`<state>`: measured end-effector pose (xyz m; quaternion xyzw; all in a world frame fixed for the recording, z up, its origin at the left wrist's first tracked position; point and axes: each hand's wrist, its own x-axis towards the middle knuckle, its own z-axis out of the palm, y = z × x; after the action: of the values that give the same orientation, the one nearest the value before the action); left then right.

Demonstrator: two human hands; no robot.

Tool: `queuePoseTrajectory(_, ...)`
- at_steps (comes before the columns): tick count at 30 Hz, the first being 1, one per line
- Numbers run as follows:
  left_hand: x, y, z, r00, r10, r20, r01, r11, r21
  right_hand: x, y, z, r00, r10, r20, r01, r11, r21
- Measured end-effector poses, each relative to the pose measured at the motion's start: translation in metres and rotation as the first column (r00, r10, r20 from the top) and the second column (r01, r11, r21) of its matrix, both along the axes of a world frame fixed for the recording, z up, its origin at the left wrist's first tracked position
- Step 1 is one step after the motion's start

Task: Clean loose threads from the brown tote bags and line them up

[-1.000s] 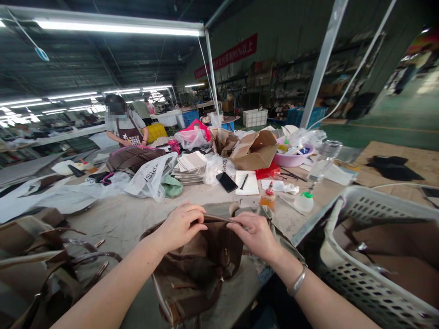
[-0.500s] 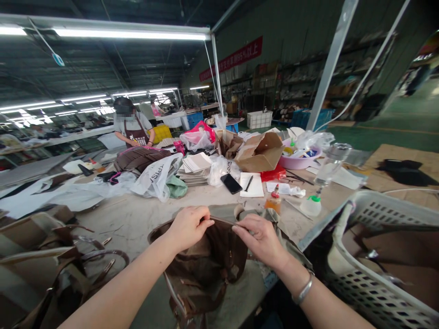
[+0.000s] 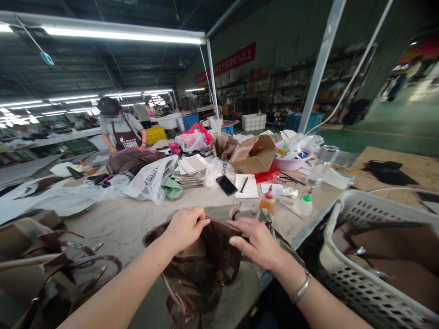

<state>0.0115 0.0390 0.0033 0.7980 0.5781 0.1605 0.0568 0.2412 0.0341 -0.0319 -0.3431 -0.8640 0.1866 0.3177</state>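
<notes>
A brown bag lies in front of me at the near edge of the table, its mouth turned toward me and its inside showing. My left hand pinches the bag's upper rim between thumb and curled fingers. At the right part of that rim is my right hand, thumb apart from the stretched fingers, the fingertips by the edge. Grey-green cloth is bunched behind and under the bag.
Brown bags with handles stand at left. A pale plastic basket holding brown pieces is at right. Beyond my hands lie a phone, a notepad, a glue bottle and a cardboard box. A person works across the table.
My right hand's thumb and fingers have come apart from their pinch on the rim. My left hand keeps its pinch. The whole view has shifted slightly, with the surroundings now further left.
</notes>
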Motion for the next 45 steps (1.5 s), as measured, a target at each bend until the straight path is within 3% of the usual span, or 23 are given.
queuePoseTrajectory(7,-0.003,-0.002,0.000,0.999,-0.035,0.008,0.035,0.999,-0.004,-0.015,0.007,-0.002,0.991,-0.135,-0.003,0.135,0.990,0.049)
queuePoseTrajectory(11,-0.006,-0.003,-0.001,0.998,-0.066,0.020,0.066,0.998,-0.002,-0.025,0.011,0.000,0.991,-0.132,-0.009,0.132,0.987,0.093)
queuePoseTrajectory(27,-0.001,-0.002,0.001,0.999,0.002,0.035,-0.002,1.000,-0.020,-0.029,0.016,0.000,0.990,-0.138,0.003,0.137,0.983,0.122)
queuePoseTrajectory(33,0.001,-0.003,0.002,0.999,0.038,0.029,-0.037,0.999,-0.039,-0.029,0.016,0.005,0.986,-0.130,0.107,0.109,0.977,0.182)
queuePoseTrajectory(39,0.001,-0.002,0.002,0.999,0.026,0.044,-0.025,1.000,-0.018,-0.025,0.013,0.023,0.954,-0.095,0.283,0.031,0.974,0.225)
queuePoseTrajectory(45,0.000,-0.002,0.002,0.998,0.045,0.049,-0.044,0.999,-0.022,-0.039,0.016,0.029,0.917,-0.162,0.363,0.085,0.972,0.220)
